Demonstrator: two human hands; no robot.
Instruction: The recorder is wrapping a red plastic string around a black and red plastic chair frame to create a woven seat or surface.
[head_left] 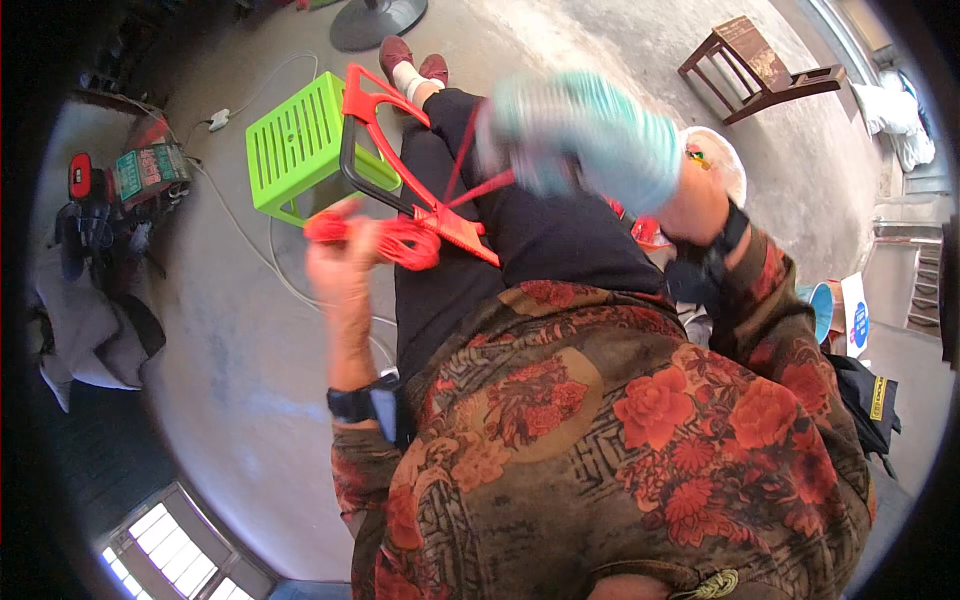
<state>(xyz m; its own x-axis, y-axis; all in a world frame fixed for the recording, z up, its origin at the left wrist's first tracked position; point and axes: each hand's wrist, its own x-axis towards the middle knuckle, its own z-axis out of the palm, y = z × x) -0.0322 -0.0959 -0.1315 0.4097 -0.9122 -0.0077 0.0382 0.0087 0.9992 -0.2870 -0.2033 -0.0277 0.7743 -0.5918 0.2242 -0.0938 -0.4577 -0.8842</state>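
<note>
— Starting at the left, what lies on the floor (230, 330)?

— A heap of grey cloth (90, 335) and some tools, then a white cable (245, 235) running past a green slatted stool (300, 145).

— And the left hand (340, 265)?

— Its fingers are closed around a bundle of red cord (395, 240), held over the person's dark-trousered lap. Touching that bundle is a red plastic frame (400, 150) with a comb-like edge, which reaches up toward the stool.

— What about the right hand (700, 200)?

— It is raised and clamped on a pale teal ribbed thing (590, 135), too blurred to name. A red strand runs from it down to the frame.

— Further right?

— A wooden chair (760, 70) stands well apart.
</note>
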